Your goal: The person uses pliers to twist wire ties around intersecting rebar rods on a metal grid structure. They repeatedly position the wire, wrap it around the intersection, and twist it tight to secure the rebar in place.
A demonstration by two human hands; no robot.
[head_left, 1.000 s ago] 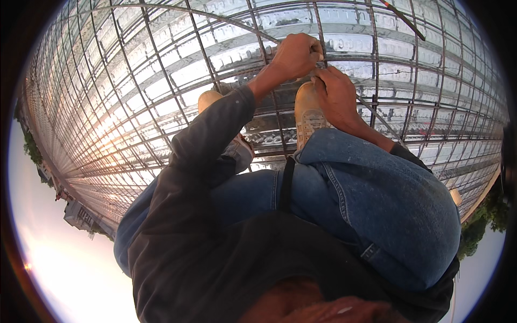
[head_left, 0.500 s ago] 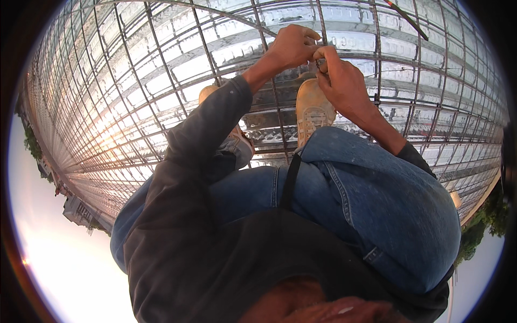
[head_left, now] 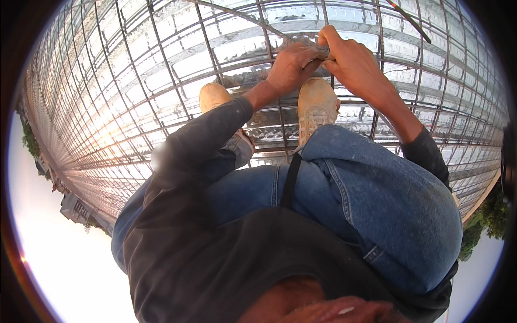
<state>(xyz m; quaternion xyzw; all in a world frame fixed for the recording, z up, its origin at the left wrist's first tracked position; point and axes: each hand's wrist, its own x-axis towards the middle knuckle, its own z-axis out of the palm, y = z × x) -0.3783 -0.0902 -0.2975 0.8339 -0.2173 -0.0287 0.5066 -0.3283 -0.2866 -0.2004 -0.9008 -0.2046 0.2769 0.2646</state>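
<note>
Both my hands meet over a crossing of the steel reinforcing-bar mesh [head_left: 207, 43], just beyond the toe of my right shoe [head_left: 314, 105]. My left hand [head_left: 293, 67] is closed, its fingertips pressed together beside a bar. Against it, my right hand [head_left: 355, 64] is curled shut, with its thumb side uppermost next to the upright bar. What either hand grips is hidden between the fingers. Ribbed, shiny metal decking [head_left: 242, 35] lies under the mesh. My left shoe [head_left: 214, 97] stands on the left.
A dark rod with an orange band [head_left: 410, 21] lies across the mesh at the far right. One bent bar [head_left: 242, 16] runs diagonally over the grid at the top. Trees [head_left: 487, 220] and a building [head_left: 78, 209] show beyond the deck's edges.
My left hand has dropped nearer to me and turned palm downward. My right hand has moved up and away from me, rotating over the crossing. My feet stay in place.
</note>
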